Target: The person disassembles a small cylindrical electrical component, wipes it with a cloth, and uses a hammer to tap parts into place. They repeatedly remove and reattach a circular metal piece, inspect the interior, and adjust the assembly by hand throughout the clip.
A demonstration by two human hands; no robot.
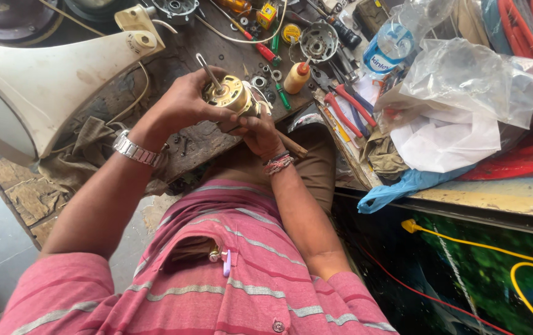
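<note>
cluttered wooden worktop [204, 139], tools scattered. small motor [228, 95], shaft up, held above it: left hand [183, 102] clamped round casing, right hand [259, 131] closed beneath. risk: slip onto loose washers [259, 81] if grasp loosens.

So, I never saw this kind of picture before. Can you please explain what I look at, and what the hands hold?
The one picture comes from a camera worn on a person's head, looking down at their own arms and striped shirt. The left hand and right hand together hold a small brass-coloured electric motor with a metal shaft. On the cluttered wooden workbench lie red-handled pliers, screwdrivers, a small oil bottle, a metal motor housing and washers. A white fan body stands at the left.
</note>
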